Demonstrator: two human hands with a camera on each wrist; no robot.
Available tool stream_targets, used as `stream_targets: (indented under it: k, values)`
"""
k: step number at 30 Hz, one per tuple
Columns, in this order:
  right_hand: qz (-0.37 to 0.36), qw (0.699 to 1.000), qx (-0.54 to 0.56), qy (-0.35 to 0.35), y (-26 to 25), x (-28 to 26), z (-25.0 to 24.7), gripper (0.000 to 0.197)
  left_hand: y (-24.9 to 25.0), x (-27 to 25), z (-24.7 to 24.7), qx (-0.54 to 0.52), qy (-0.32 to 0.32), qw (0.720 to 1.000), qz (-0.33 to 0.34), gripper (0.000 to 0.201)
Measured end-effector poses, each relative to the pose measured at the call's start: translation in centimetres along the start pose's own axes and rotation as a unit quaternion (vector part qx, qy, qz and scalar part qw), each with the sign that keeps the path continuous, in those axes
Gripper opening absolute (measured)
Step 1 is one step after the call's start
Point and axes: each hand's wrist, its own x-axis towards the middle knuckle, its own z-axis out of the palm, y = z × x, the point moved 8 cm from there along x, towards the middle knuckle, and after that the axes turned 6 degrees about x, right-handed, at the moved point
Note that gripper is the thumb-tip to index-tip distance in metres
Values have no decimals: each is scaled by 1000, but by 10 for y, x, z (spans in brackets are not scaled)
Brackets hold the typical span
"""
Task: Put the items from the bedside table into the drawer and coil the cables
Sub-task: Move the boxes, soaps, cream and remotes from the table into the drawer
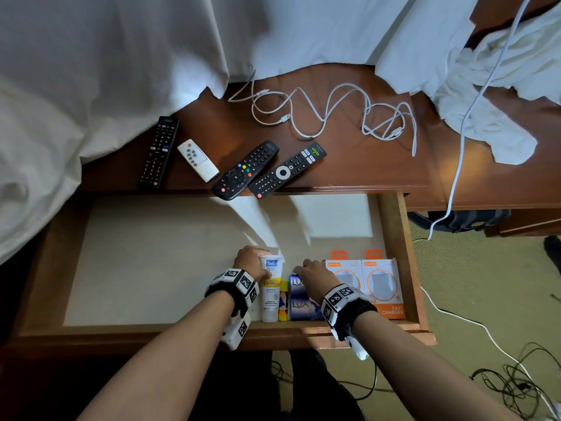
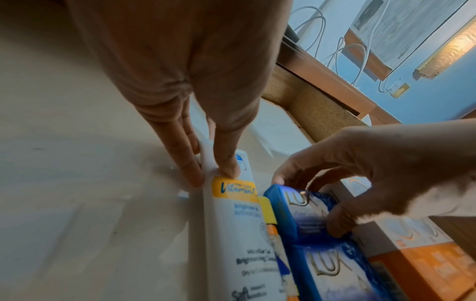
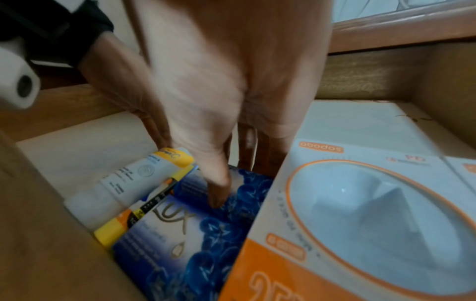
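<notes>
The wooden drawer [image 1: 394,238] stands pulled out. At its front right lie a white Safi tube [image 1: 271,296], a small yellow stick [image 1: 283,302], two blue Lux soap boxes [image 1: 303,308] and two orange-white charger boxes [image 1: 381,287]. My left hand [image 1: 252,262] pinches the tube [image 2: 239,234] near its upper end, thumb on top and fingers at its side. My right hand [image 1: 309,275] grips the farther Lux box [image 2: 298,213], thumb on its face [image 3: 239,181]. Several remotes [image 1: 245,170] and tangled white cables [image 1: 328,110] lie on the bedside table.
White bedding [image 1: 76,101] hangs over the table's left side and the drawer's left corner. A crumpled white cloth [image 1: 491,95] lies at the right of the table. A white cord [image 1: 455,177] hangs down at the right, and more cords lie on the carpet [image 1: 516,384].
</notes>
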Motion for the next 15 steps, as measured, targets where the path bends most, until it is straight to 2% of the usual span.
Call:
stream_targets:
  k: [3, 10, 15]
  values:
    - [-7, 1000, 4, 2, 1, 1, 1, 55, -2, 1, 0, -7, 0, 1000, -10, 52]
    - [-27, 999, -33, 24, 0, 0, -2, 34, 0, -4, 1, -13, 4, 1000, -23, 50]
    - [-21, 999, -30, 33, 0, -2, -3, 34, 0, -5, 0, 1, -5, 999, -36, 51]
